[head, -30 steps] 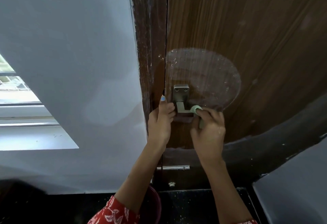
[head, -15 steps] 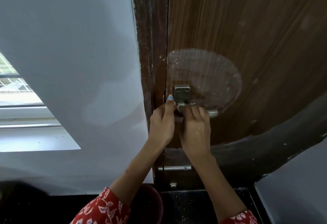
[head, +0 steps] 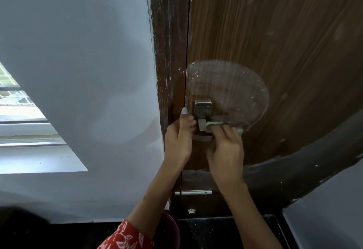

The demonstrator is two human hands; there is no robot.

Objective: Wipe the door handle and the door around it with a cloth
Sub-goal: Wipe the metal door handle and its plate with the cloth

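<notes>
The handle [head: 204, 125] is a metal lever on the door [head: 275, 42], hanging from a square plate [head: 203, 107] close to the door's left edge; its long axis runs level, from the plate out to the right, and its free tip shows just past the right hand [head: 225, 146]. That hand is curled over the lever with a pale cloth [head: 213, 124] pinched under its fingers, the cloth lying on the bar near the plate. The left hand [head: 179, 140] sits at the door's edge just left of the plate, fingers bent, one fingertip raised; whether it grips anything I cannot tell. A pale, streaky round patch [head: 231, 91] spreads on the wood above and right of the lever. The right hand, being nearer, would likely slide rightward along the bar.
</notes>
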